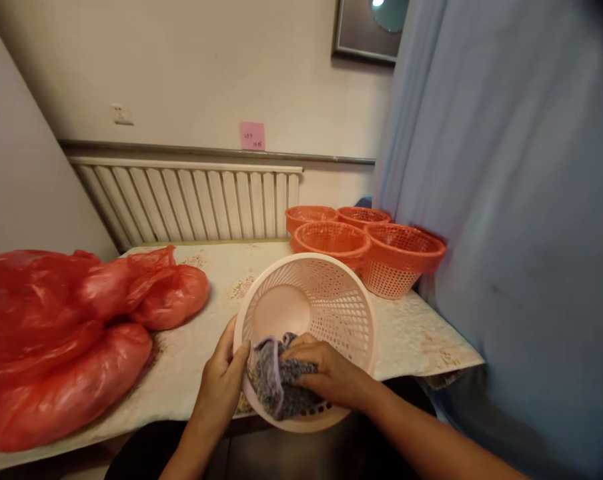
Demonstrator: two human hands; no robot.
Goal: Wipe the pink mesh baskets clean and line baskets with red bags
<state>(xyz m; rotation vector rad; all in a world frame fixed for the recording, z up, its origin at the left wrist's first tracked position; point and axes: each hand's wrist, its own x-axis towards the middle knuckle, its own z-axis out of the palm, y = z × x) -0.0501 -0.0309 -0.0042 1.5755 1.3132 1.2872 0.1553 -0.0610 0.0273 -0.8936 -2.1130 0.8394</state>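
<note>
A pale pink plastic basket (281,307) with perforated walls is tilted so its mouth faces me, over the table's front edge. My left hand (223,373) grips its left rim, thumb inside and fingers around the outside. Inside the basket, my right hand (326,373) is closed on a grey cloth (271,380) with a light purple edge. The cloth is bunched against the lower inner wall. Some fingertips of my right hand are hidden by the cloth.
Filled red plastic bags (81,333) lie on the left of the table (216,333). Several baskets lined with red bags (391,273) stand at the back right, beside a blue curtain (506,233). A white radiator (191,200) runs along the wall behind.
</note>
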